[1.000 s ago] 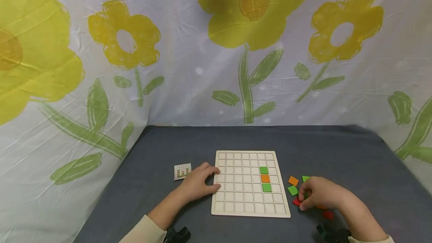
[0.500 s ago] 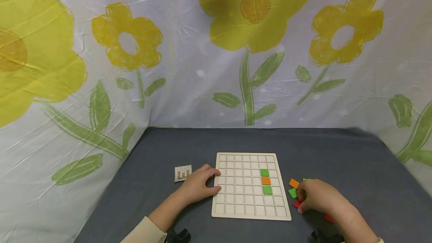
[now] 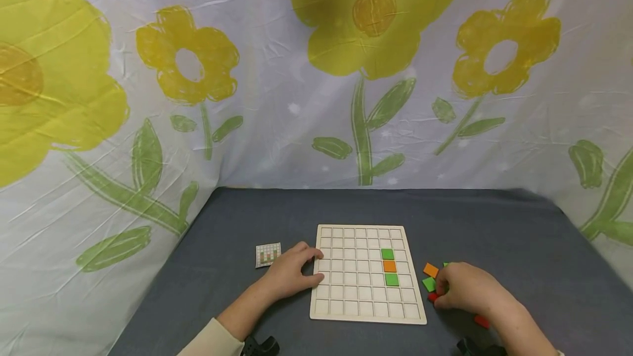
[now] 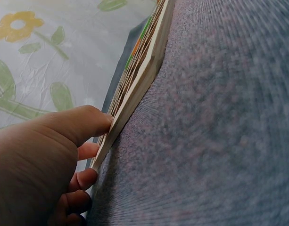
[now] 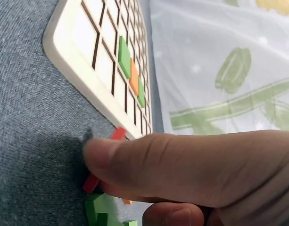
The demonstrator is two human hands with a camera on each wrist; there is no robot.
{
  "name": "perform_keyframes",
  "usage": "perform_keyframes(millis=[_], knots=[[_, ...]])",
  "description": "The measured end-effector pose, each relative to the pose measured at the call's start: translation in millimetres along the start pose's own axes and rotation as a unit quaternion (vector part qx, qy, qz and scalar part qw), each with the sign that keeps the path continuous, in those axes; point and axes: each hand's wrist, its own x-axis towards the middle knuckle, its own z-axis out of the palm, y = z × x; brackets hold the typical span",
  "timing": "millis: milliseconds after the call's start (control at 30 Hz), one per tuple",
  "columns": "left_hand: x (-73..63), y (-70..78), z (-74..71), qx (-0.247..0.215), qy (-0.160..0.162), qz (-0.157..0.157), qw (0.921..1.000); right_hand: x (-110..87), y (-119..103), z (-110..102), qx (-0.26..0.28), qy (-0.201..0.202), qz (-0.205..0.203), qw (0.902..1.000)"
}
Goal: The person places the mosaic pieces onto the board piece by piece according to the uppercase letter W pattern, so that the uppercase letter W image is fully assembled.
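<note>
My left hand (image 3: 292, 269) rests at the left edge of a pale wooden grid board (image 3: 346, 293), its thumb and fingertips touching the rim. Set in one column on the board's right side are a green tile (image 3: 387, 254), an orange tile (image 3: 389, 266) and another green tile (image 3: 392, 279). Right of the board, my right hand (image 3: 467, 287) pinches a red tile (image 5: 91, 183) low over the cloth. Its thumb covers the middle of that tile in the right wrist view. Beside the fingers lie a loose orange tile (image 3: 431, 270) and a loose green tile (image 3: 429, 284).
A small card (image 3: 267, 255) printed with a coloured grid lies left of the board, partly behind the left hand. Another red tile (image 3: 482, 321) lies under the right wrist. Dark cloth (image 3: 277, 207) covers the table, and a flower-printed curtain (image 3: 277, 142) surrounds it.
My right hand has shifted slightly left and closed on the red tile, covering more of the loose tiles. My left hand stays at the board's edge.
</note>
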Motion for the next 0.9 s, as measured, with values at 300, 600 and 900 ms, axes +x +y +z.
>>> perform_keyframes(millis=[300, 600, 900], knots=[[0.0, 0.6, -0.5, -0.001, 0.002, 0.002, 1.0, -2.1, -1.7, -2.0, 0.008, 0.037, -0.006, 0.9993], [0.1, 1.1, -0.6, -0.002, 0.0, 0.003, 1.0, -7.0, 6.2, -7.1, 0.15, 0.052, -0.071, 0.9848], [0.5, 0.8, -0.1, 0.0, 0.001, 0.002, 1.0, -1.9, 4.6, -10.2, 0.272, 0.039, -0.113, 0.955]])
